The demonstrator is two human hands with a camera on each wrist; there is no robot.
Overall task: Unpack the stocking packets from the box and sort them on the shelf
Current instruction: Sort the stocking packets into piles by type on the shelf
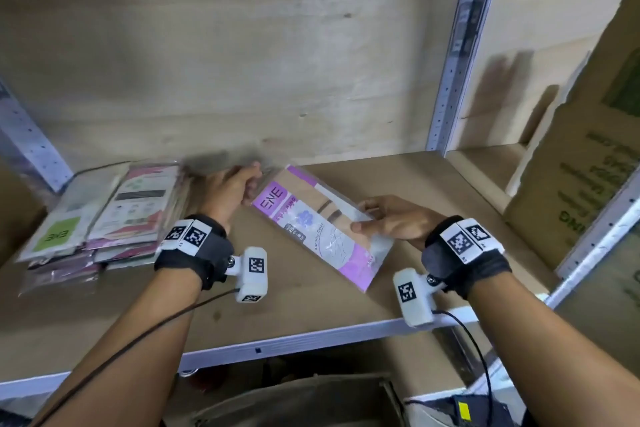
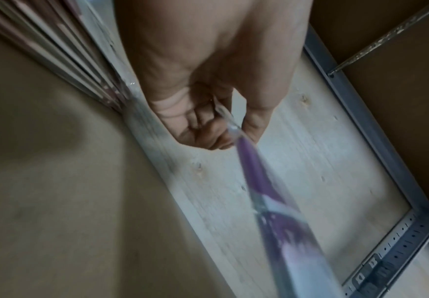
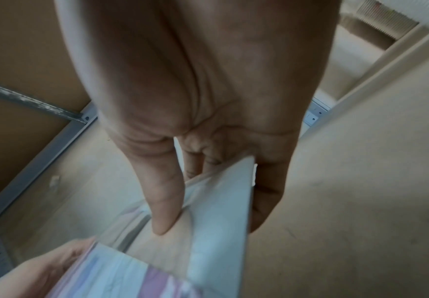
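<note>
- Head view: the left hand (image 1: 230,191) pinches the far top corner of a purple stocking packet (image 1: 318,229), fingers curled round its clear edge.
- The right hand (image 1: 394,218) grips the packet's right side, thumb on the front face and fingers behind it.
- Left wrist view: the left hand (image 2: 208,113) shows thumb and curled fingers closed on the packet's thin edge (image 2: 267,193), which runs away blurred.
- Right wrist view: the right hand (image 3: 208,121) has its thumb (image 3: 162,201) pressed on the packet's face (image 3: 216,231) with the fingers under the other side.
- The packet is held between both hands, tilted, just above the wooden shelf (image 1: 311,319); whether its lower corner touches the board I cannot tell.
- A stack of packets (image 1: 104,215) lies on the shelf to the left, just beside the left hand, with a green-labelled one (image 1: 59,236) on its left side.
- A cardboard box (image 1: 581,184) stands at the right, beyond the metal upright (image 1: 457,55).
</note>
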